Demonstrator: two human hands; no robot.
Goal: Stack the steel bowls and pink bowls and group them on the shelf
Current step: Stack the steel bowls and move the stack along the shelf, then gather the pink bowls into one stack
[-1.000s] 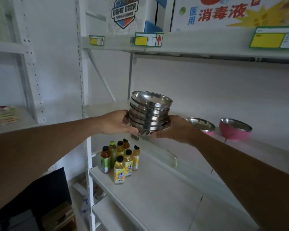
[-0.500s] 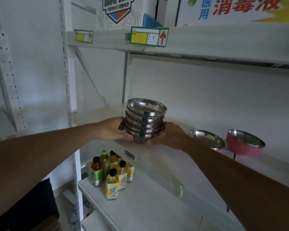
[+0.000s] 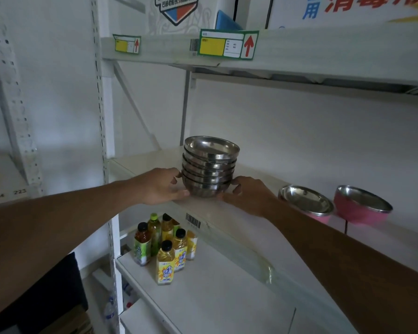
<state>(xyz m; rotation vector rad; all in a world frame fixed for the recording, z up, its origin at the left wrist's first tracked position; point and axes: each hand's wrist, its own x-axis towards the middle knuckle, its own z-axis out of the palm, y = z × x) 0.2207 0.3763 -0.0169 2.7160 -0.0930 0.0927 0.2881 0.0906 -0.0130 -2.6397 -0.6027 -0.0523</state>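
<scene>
A stack of several steel bowls (image 3: pixel 209 169) stands on the white middle shelf (image 3: pixel 237 213), near its left end. My left hand (image 3: pixel 161 186) cups the stack's base from the left and my right hand (image 3: pixel 249 194) holds it from the right. Further right on the same shelf sit two pink bowls with steel insides, one nearer (image 3: pixel 307 203) and one at the far right (image 3: pixel 362 206), side by side and not stacked.
Several bottles of tea (image 3: pixel 165 244) stand on the lower shelf (image 3: pixel 215 297). The upper shelf (image 3: pixel 299 49) carries boxes and yellow price tags. A perforated white upright (image 3: pixel 104 141) marks the unit's left edge, with another rack beyond it.
Both hands have carried the steel stack forward and down onto the middle shelf; its base now rests on the shelf surface. The view has shifted closer to the shelf.
</scene>
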